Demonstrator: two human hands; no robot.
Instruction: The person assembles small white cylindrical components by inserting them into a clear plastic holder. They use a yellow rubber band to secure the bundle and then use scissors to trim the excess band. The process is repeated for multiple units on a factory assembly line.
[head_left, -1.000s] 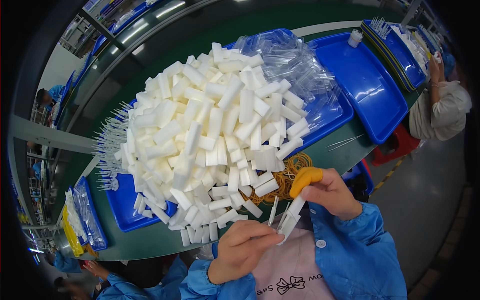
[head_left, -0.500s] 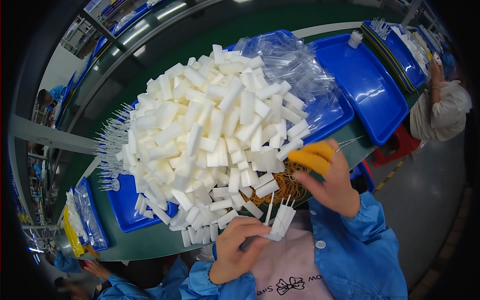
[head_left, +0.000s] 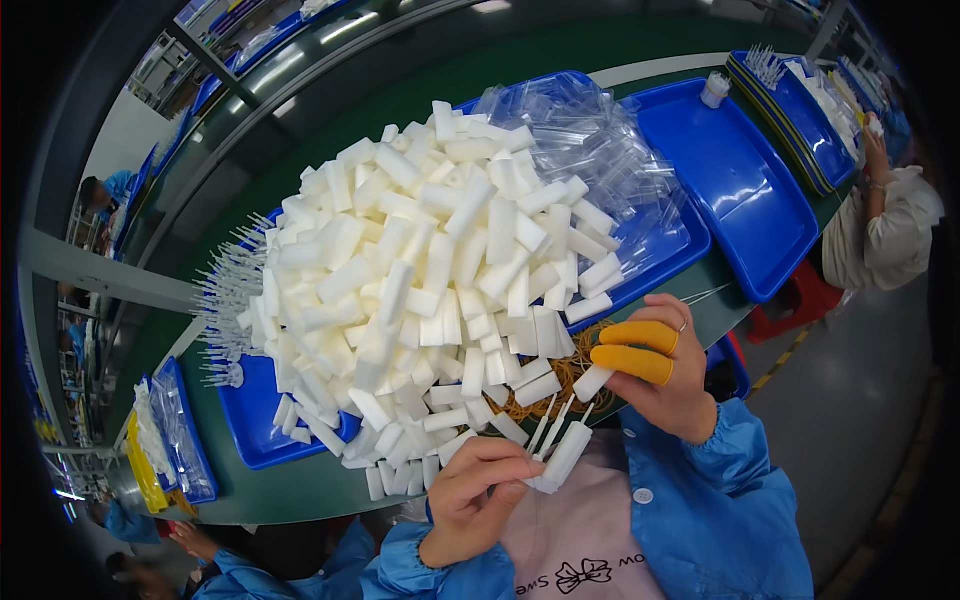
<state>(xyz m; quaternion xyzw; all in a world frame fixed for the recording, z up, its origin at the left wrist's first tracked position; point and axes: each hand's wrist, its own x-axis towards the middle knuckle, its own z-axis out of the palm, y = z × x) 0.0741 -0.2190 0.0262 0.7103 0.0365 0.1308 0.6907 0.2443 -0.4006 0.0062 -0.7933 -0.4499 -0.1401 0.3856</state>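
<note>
My left hand (head_left: 482, 492) pinches the base of a white part with several thin upright prongs (head_left: 548, 424). A white foam block (head_left: 568, 452) sits on that part, standing up from the base. My right hand (head_left: 662, 372), with yellow finger cots (head_left: 636, 352) on two fingers and a ring, is closed on another small white foam block (head_left: 592, 383). That block is just above the prong tips, apart from them. Beyond both hands rises a big heap of white foam blocks (head_left: 430, 250). Tan rubber bands (head_left: 560, 385) lie under its near right edge.
Clear plastic sleeves (head_left: 580, 130) fill a blue tray (head_left: 665, 260) behind the heap. To its right lies another blue tray (head_left: 740, 180) with a small white bundle (head_left: 715, 88). Pronged white parts (head_left: 230, 290) stand at the left. Co-workers sit at both sides, one in a light top (head_left: 880, 215).
My right hand has closed on a foam block from the heap's near edge and brought it close to the prongs. My left hand has tilted the pronged part slightly.
</note>
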